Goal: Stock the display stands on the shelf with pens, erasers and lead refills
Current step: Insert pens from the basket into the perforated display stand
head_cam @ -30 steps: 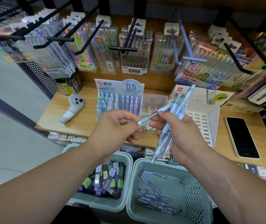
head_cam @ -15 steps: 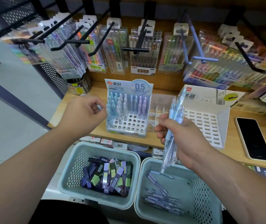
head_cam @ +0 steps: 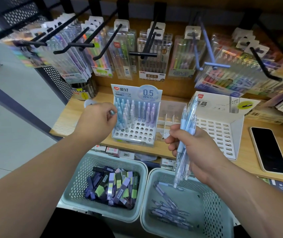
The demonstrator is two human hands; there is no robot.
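My left hand [head_cam: 98,119] pinches one pen; only its metal tip [head_cam: 113,113] shows, beside the left side of the white pen stand [head_cam: 135,134] marked 0.5 mm. That stand holds several blue and lilac pens in its back rows; its front holes are bare. My right hand [head_cam: 193,148] grips a bundle of light-blue pens [head_cam: 185,134], tips down, over the right basket. A clear divided tray [head_cam: 169,117] and a white slotted stand [head_cam: 223,134] sit to the right.
Two pale green baskets stand below the shelf: the left basket [head_cam: 79,172] holds lead refill boxes, the right basket [head_cam: 211,194] holds loose pens. A phone [head_cam: 268,149] lies on the wooden shelf at right. Black hooks with hanging pen packs jut out overhead.
My left hand took one pen from the bundle, swung left, and has come back toward the left side of the 0.5 mm stand. The right hand stayed put with the bundle.
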